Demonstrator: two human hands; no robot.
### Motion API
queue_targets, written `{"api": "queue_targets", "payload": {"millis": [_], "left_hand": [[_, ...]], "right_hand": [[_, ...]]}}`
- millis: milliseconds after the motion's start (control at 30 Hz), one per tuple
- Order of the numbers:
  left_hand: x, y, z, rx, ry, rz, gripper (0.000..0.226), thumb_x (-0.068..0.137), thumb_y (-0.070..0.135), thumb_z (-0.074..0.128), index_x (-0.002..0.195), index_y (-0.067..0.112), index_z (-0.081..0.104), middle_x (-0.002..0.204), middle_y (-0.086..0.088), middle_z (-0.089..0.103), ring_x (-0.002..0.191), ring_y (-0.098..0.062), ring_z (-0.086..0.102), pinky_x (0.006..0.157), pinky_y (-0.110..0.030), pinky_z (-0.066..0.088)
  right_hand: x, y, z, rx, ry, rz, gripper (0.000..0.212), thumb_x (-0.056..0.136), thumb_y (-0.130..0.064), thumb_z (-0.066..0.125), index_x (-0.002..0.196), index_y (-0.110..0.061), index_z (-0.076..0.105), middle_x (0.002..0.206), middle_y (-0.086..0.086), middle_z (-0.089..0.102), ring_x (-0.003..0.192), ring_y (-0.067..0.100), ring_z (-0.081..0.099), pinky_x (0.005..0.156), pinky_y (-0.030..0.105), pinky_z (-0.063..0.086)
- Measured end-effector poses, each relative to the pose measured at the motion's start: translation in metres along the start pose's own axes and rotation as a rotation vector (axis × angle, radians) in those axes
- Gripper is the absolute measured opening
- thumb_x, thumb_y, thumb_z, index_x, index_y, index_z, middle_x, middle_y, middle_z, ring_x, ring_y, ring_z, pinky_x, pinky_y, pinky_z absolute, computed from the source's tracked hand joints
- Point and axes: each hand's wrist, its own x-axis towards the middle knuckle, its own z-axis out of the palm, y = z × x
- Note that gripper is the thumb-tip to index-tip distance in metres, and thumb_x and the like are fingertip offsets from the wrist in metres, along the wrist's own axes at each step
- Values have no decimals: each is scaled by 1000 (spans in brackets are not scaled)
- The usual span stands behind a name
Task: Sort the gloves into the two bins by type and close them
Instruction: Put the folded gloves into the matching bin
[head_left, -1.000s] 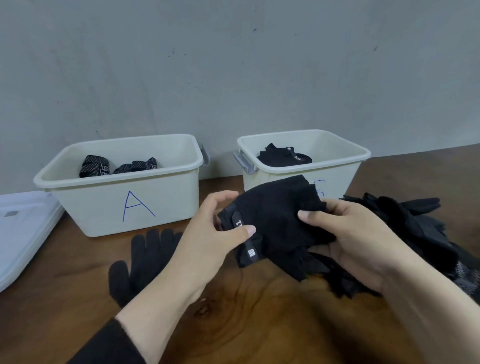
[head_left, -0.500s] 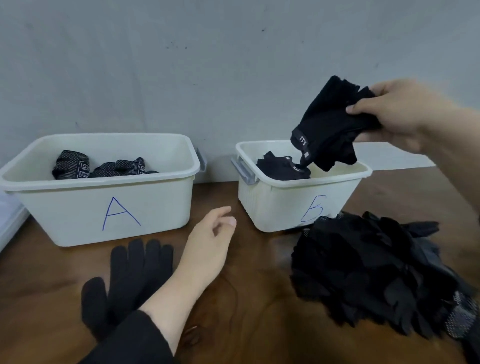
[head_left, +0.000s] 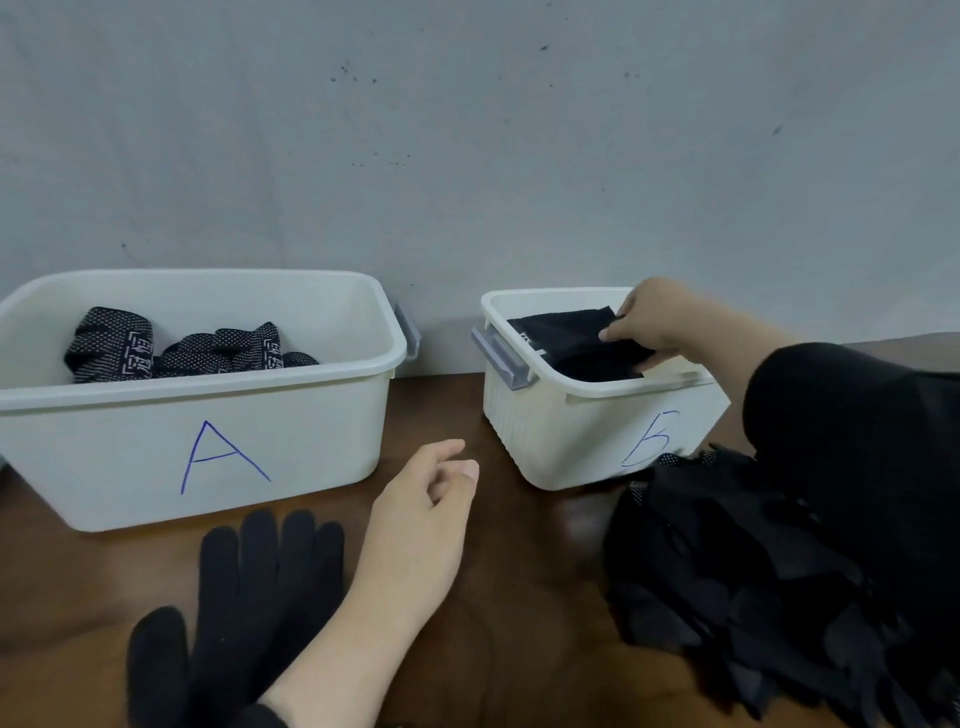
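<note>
Black, limp glove (head_left: 571, 340) hangs pinched in the right hand (head_left: 657, 317) over bin B (head_left: 550, 441); light, floppy, probably best gripped at the cuff. Left hand (head_left: 421, 514) hovers loosely curled, empty, beside the pile (head_left: 753, 571).

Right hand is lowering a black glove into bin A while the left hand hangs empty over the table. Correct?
Not quite. The head view shows the right hand holding the black glove in bin B, not bin A. The rest holds: the left hand is empty over the table.
</note>
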Motion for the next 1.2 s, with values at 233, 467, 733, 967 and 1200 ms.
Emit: {"api": "queue_targets", "payload": {"millis": [233,467,733,967,1200], "left_hand": [[0,0,1,65,-25,32,29,100,40,52,129,40,56,105,28,62,96,25,51,70,2,39],[-3,1,3,143,-47,76,28,101,38,52,129,35,58,109,24,62,96,22,51,71,8,33],[-11,7,9,344,-117,174,31,101,37,52,130,30,60,113,18,61,94,10,53,74,-4,34],[-39,29,23,479,-287,217,35,100,43,51,132,32,59,119,16,63,106,2,56,85,-16,41],[-93,45,86,256,-355,154,36,99,45,52,134,36,53,116,17,64,109,0,58,94,-24,46]], "right_hand": [[-14,-22,-1,-288,149,-414,23,98,-30,60,116,-18,68,115,0,64,99,24,58,82,29,41],[-34,-21,-3,-207,59,-518,30,107,-27,42,112,-16,70,112,-4,71,109,19,64,75,22,45],[-117,35,-68,-126,217,-552,16,100,-24,55,93,-21,69,86,-12,73,60,-3,53,56,14,39],[-179,113,-87,-408,118,-422,10,100,-35,58,101,-29,67,86,-18,64,82,6,59,67,24,41],[-201,159,-76,-411,70,-257,40,94,-53,62,122,-24,66,114,-8,69,108,15,64,90,30,49]]}}
